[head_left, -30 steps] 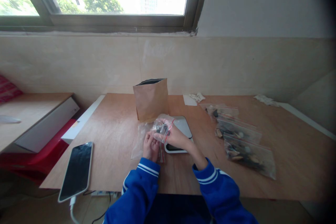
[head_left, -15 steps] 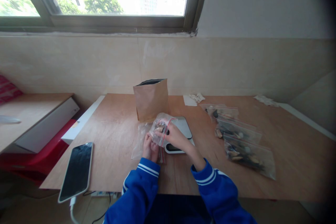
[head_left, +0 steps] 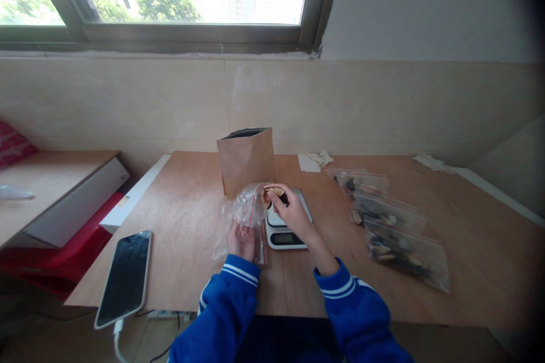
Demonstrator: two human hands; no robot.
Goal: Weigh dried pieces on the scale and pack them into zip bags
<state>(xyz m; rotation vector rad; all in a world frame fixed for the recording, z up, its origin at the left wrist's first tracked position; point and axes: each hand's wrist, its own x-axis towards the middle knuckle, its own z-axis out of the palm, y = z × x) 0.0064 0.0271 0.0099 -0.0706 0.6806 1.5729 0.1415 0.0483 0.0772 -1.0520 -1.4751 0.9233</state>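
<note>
My left hand [head_left: 242, 240] is closed around the lower side of a clear zip bag [head_left: 248, 205] with a red seal line. The bag looks crumpled, with no contents visible. In my right hand [head_left: 293, 215], thumb and fingers pinch a few tan, dried-looking slices [head_left: 272, 193] with something dark beside them. They are just right of the bag's mouth, over a white kitchen scale [head_left: 275, 237] with a dark display. Another flat clear bag [head_left: 220, 244] lies on the table under my left hand, partly hidden.
Behind my hands a brown paper pouch [head_left: 246, 160] stands open at the top. Several filled zip bags [head_left: 404, 255] lie in a row on the right. A phone [head_left: 124, 275] with a white cable rests at the table's left edge. White crumpled tissue [head_left: 320, 158] lies at the back.
My right hand has come out of the clear bag to the right, carrying the tan slices over the scale. The bag in my left hand has sagged and now shows no contents.
</note>
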